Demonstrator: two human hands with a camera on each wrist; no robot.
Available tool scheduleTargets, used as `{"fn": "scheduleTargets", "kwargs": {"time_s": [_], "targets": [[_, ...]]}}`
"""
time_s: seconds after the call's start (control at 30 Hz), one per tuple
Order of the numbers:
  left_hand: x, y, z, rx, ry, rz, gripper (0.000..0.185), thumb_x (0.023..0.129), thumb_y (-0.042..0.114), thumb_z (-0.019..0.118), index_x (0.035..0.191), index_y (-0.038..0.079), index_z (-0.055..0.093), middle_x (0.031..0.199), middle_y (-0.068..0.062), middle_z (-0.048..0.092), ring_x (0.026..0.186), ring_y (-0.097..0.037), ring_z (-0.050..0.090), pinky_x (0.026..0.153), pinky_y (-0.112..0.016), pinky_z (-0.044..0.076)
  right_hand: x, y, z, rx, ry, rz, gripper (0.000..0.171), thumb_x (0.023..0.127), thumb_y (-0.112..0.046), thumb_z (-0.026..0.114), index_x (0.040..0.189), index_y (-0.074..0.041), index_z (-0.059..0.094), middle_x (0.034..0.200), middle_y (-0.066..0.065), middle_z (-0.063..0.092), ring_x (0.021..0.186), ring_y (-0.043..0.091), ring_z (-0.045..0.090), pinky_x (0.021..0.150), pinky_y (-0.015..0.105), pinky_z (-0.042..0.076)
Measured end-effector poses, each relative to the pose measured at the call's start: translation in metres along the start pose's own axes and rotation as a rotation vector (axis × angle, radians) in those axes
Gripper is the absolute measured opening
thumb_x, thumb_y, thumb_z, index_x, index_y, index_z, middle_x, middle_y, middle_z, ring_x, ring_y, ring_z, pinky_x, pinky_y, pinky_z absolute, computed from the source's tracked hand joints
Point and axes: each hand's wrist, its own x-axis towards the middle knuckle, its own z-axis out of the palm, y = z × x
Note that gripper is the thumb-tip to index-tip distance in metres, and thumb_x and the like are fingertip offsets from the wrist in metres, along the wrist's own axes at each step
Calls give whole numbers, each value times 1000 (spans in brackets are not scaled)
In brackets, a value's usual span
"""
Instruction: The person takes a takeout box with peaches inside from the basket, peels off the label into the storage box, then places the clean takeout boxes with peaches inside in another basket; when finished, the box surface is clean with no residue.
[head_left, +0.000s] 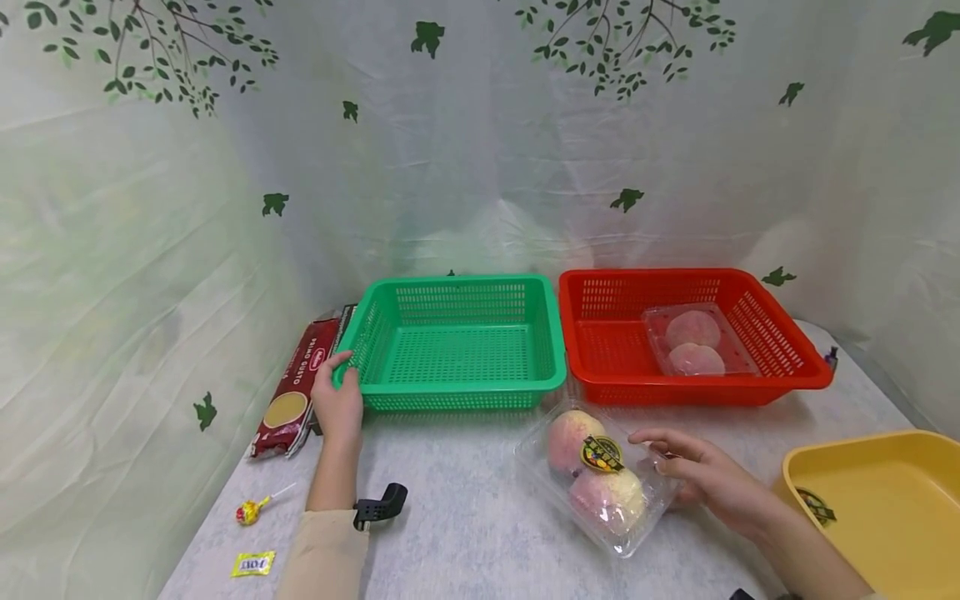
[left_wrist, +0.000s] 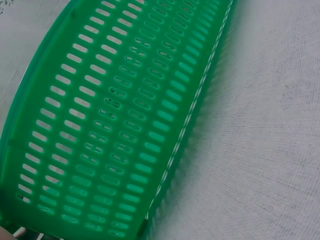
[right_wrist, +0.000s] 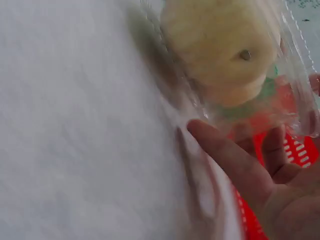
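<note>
My right hand (head_left: 712, 479) grips the right edge of a clear plastic box (head_left: 525, 450) in front of the two baskets. Inside it lie two pink-and-yellow peaches (head_left: 573, 437), and a dark round label sits on the lid. In the right wrist view the box's underside (right_wrist: 225, 50) shows tilted above the table, with the fingers (right_wrist: 225, 155) at its edge. My left hand (head_left: 339, 404) holds the front left corner of the green basket (head_left: 461, 390), thumb over the rim. Only a bit of that hand appears in the left wrist view, beside the basket's slotted wall (left_wrist: 100, 120).
A red basket (head_left: 697, 390) holds another box of two peaches (head_left: 693, 329). At right stands a yellow bin (head_left: 885, 517). A red pasta packet (head_left: 296, 387) leans left of the green basket; a lollipop (head_left: 249, 512) and a yellow sweet (head_left: 253, 564) lie nearer.
</note>
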Motion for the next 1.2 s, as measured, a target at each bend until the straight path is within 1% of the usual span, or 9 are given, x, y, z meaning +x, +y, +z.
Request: {"fn": "scheduleTargets", "kwargs": {"time_s": [0.1, 0.27, 0.53, 0.67, 0.8, 0.9, 1.03, 1.1, 1.2], "targets": [[0, 0, 1, 1, 1, -1, 35, 103, 15, 47, 137, 16, 56, 158, -3, 40, 150, -23, 29, 124, -51, 21, 1, -1, -2, -79, -35, 21, 40, 102, -23, 54, 140, -13, 51, 131, 2, 55, 112, 13, 52, 83, 40, 56], [0, 1, 2, 1, 1, 8, 34, 102, 14, 48, 135, 16, 57, 158, -3, 41, 150, -23, 29, 124, -51, 22, -1, -5, -3, -181, -153, 42, 41, 100, -24, 58, 138, -13, 50, 115, 16, 57, 102, 22, 57, 81, 33, 56], [-3, 2, 1, 18, 17, 10, 36, 102, 15, 48, 137, 15, 55, 156, -7, 38, 148, -26, 29, 124, -51, 21, 1, -11, 5, -112, -440, -22, 47, 99, -11, 57, 144, -11, 46, 114, 21, 67, 100, 34, 63, 88, 30, 57], [-10, 2, 3, 50, 52, 76, 35, 101, 13, 51, 136, 13, 54, 153, -11, 36, 147, -29, 31, 123, -52, 22, 6, -13, 3, -104, -519, -62, 47, 100, -7, 53, 146, -9, 45, 116, 20, 70, 102, 38, 65, 91, 37, 58], [-26, 3, 7, 101, 131, 268, 31, 97, 10, 56, 128, 10, 58, 153, -10, 36, 146, -31, 29, 120, -57, 20, 13, -20, -1, -191, -426, -141, 41, 101, -9, 53, 142, -7, 50, 107, 21, 68, 94, 34, 66, 82, 40, 60], [-44, 4, 9, 151, 164, 490, 25, 93, 5, 58, 118, 5, 63, 152, -12, 41, 145, -34, 28, 116, -62, 15, 22, -28, 0, -237, -270, -237, 36, 101, -9, 54, 136, -4, 55, 102, 19, 67, 90, 29, 65, 77, 38, 60], [-76, -1, 13, 203, 105, 744, 22, 86, -5, 61, 106, 2, 67, 144, -17, 51, 141, -40, 34, 112, -65, 16, 38, -37, 6, -244, -109, -381, 32, 100, -6, 55, 131, 0, 58, 111, 21, 68, 100, 27, 67, 85, 35, 60], [-95, -5, 16, 195, 12, 774, 24, 85, -8, 61, 106, 3, 67, 140, -17, 55, 138, -37, 40, 111, -59, 24, 47, -41, 10, -244, -67, -422, 31, 100, -6, 55, 130, -2, 60, 118, 22, 67, 107, 25, 66, 91, 31, 58], [-124, -9, 21, 160, -190, 690, 29, 88, -6, 63, 114, 5, 65, 136, -12, 59, 129, -31, 51, 104, -46, 41, 58, -44, 17, -265, -25, -435, 29, 99, -7, 57, 127, -8, 64, 126, 18, 66, 116, 19, 64, 96, 23, 53]]}}
